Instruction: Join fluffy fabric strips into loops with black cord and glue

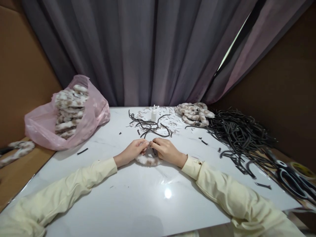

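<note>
Pinching this fuzzy loop [148, 161] between my left grip [135, 148] and right grip [168, 152]. It bows toward me below them, both hands about equally near.

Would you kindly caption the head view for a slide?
Left hand and right hand hold a curved furry piece at a white table, black cords piled at right.

We see grey curtains [138, 49] across the top, scissors [281, 165] and a tape roll [303, 169] at lower right.
</note>
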`<move>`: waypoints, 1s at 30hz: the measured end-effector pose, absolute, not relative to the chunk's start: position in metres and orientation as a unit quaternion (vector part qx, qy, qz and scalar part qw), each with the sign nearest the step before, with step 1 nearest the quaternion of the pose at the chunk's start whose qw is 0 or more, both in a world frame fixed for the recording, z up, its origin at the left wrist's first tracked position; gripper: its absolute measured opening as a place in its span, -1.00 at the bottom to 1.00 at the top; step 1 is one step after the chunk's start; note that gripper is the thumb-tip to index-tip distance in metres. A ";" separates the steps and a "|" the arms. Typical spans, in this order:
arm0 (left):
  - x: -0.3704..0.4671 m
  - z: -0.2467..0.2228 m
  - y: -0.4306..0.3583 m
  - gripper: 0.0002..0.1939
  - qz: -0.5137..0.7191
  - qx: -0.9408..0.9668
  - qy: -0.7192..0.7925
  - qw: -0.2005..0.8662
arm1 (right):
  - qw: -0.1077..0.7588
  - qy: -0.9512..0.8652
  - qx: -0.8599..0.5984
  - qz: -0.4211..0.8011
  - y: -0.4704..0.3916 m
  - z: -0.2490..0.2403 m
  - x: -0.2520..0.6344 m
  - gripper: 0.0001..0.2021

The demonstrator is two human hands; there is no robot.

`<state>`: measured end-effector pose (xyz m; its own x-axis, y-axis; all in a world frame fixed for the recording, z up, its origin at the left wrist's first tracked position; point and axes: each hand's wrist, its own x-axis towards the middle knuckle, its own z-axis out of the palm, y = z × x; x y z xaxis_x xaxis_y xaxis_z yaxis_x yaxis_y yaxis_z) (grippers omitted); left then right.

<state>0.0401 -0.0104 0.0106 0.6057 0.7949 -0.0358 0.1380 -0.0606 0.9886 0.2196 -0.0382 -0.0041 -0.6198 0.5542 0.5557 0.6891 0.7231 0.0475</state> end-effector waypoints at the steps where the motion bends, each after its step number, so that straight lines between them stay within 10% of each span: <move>1: 0.041 0.010 -0.010 -0.63 0.274 0.668 0.344 0.600 | 0.274 -0.890 -0.351 -0.099 -0.038 -0.004 0.219 -0.76; 18: 0.038 0.005 -0.007 -0.60 0.267 0.591 0.329 0.686 | 0.349 -0.870 -0.340 0.079 -0.028 -0.006 0.226 -0.91; 30: 0.041 0.007 -0.004 -0.63 0.289 0.557 0.327 0.706 | 0.279 -0.894 -0.330 -0.122 -0.035 0.007 0.227 -0.66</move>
